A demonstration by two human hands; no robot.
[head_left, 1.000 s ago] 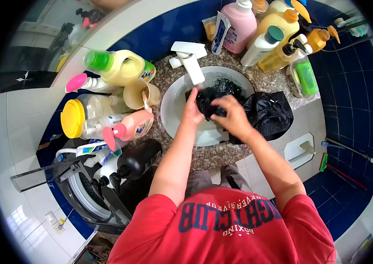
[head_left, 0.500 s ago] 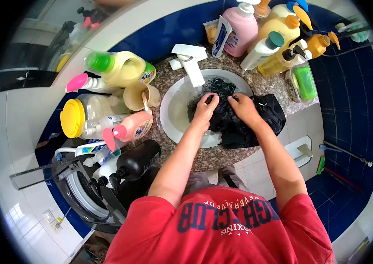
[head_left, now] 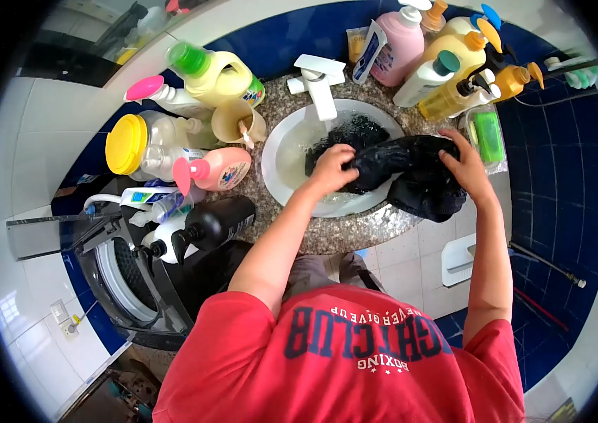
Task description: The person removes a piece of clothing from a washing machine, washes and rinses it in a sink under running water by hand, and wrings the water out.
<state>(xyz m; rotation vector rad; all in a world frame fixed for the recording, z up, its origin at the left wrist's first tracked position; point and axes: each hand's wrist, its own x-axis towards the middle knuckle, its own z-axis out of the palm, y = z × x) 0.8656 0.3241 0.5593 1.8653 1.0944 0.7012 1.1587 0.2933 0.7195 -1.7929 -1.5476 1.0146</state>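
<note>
A wet black garment (head_left: 411, 158) stretches from the water in the white sink basin (head_left: 269, 173) out over its right rim, with a bunched part on the stone counter's right edge. My left hand (head_left: 333, 171) has its fingers curled on the cloth's left end, over the basin. At the other end, my right hand (head_left: 466, 168) grips the bunched cloth between thumb and fingers. The white faucet (head_left: 321, 92) stands behind the basin, and water runs below its spout onto the submerged dark cloth.
Left on the speckled counter (head_left: 292, 236) stand a yellow detergent bottle (head_left: 218, 81), a beige cup (head_left: 232, 125), a pink pump bottle (head_left: 225, 169) and a black bottle (head_left: 225, 218). Several pump bottles line the back right, near a green soap bar (head_left: 488, 137). A washing machine (head_left: 119, 275) is at left.
My hands have moved apart. The right hand has gone right with the cloth, drawing it out over the rim, while the left stays over the basin. The view has shifted slightly.
</note>
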